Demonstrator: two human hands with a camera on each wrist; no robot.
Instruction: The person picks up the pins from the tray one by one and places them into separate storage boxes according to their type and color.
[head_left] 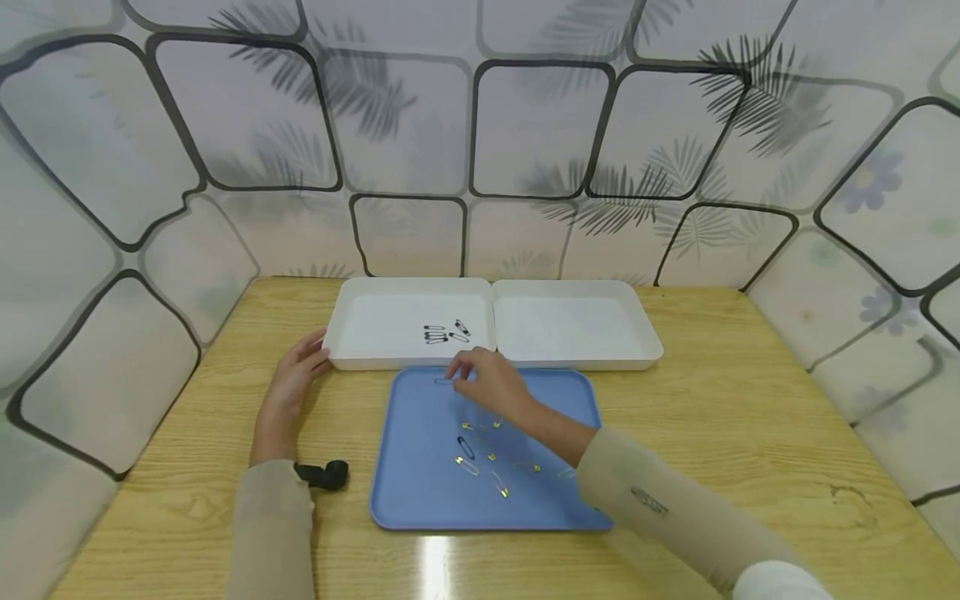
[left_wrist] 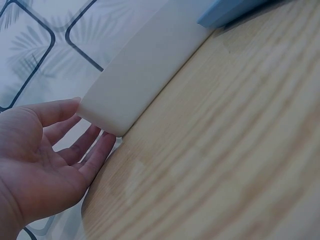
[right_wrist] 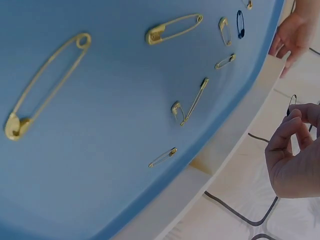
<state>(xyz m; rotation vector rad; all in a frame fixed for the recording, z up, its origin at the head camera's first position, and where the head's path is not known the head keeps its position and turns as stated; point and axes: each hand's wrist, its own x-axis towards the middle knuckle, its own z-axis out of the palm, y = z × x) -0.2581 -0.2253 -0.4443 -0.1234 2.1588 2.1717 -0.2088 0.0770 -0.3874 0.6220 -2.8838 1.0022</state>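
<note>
My right hand (head_left: 491, 383) pinches a black safety pin (right_wrist: 293, 101) between thumb and index finger, above the far edge of the blue tray (head_left: 420, 508). On that tray lie several gold safety pins (right_wrist: 175, 28) and one black safety pin (head_left: 466, 447). My left hand (head_left: 296, 371) rests with loosely extended fingers against the left end of the left white tray (head_left: 375, 287). In the left wrist view, its thumb and fingertips touch that tray's corner (left_wrist: 107, 112). Several black safety pins (head_left: 435, 335) lie inside the left white tray, toward its right side.
The right white tray (head_left: 577, 321) stands beside the left one, and the blue tray sits in front of both. A wooden table (head_left: 712, 433) bears them all. Behind rises a patterned curtain (head_left: 540, 133). A black wrist device (head_left: 322, 475) is strapped at my left sleeve.
</note>
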